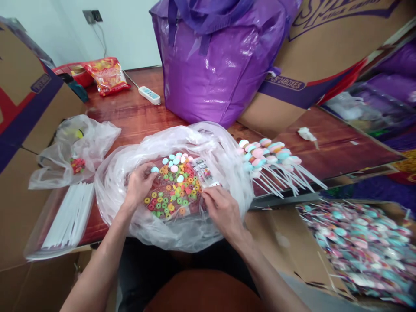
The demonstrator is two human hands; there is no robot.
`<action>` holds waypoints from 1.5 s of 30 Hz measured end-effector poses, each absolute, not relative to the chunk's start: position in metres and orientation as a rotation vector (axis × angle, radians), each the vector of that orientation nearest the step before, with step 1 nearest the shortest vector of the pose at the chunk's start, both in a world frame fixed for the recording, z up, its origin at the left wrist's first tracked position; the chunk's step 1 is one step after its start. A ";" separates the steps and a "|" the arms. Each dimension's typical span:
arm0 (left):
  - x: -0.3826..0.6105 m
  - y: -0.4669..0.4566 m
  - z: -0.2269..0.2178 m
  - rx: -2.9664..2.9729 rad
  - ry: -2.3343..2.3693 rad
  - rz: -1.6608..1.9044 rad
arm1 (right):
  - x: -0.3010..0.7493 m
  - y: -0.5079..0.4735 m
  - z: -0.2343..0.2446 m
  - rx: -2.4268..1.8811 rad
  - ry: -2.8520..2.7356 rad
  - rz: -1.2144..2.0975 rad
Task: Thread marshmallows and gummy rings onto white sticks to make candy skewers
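My left hand [140, 184] is closed in a pinch on a pale blue marshmallow-like candy [154, 170] at the left of a large clear plastic bag [117, 160]. My right hand [224, 210] is closed, with thumb and fingertips together at the bag's right side. What it pinches is too small to make out. Between the hands lie many colourful ring candies [182, 190], with several blue, pink and white marshmallow-like candies [175, 161] behind them. A printed clear packet [203, 169] lies just beyond my right fingertips.
White sticks [69, 214] lie at left beside a small plastic bag [91, 134]. Candy skewers [269, 156] rest at right, above a carton [282, 247] of wrapped candies [364, 247]. A purple bag [214, 69], red snack packet [105, 76] and power strip [149, 95] stand behind.
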State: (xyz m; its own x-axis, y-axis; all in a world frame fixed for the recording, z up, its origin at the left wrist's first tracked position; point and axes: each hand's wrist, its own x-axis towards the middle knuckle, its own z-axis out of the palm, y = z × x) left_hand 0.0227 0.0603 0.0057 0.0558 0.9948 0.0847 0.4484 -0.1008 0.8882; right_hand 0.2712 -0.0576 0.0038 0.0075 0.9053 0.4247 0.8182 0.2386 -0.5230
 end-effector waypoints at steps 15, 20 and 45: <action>0.074 0.033 0.021 1.798 1.245 0.862 | 0.291 -0.063 0.007 -1.953 -1.654 0.113; 0.098 0.033 0.022 2.136 1.281 0.720 | 0.306 -0.047 0.005 -2.185 -1.696 0.017; 0.010 0.013 0.030 1.397 1.232 0.890 | 0.275 -0.059 0.007 -1.937 -1.621 0.379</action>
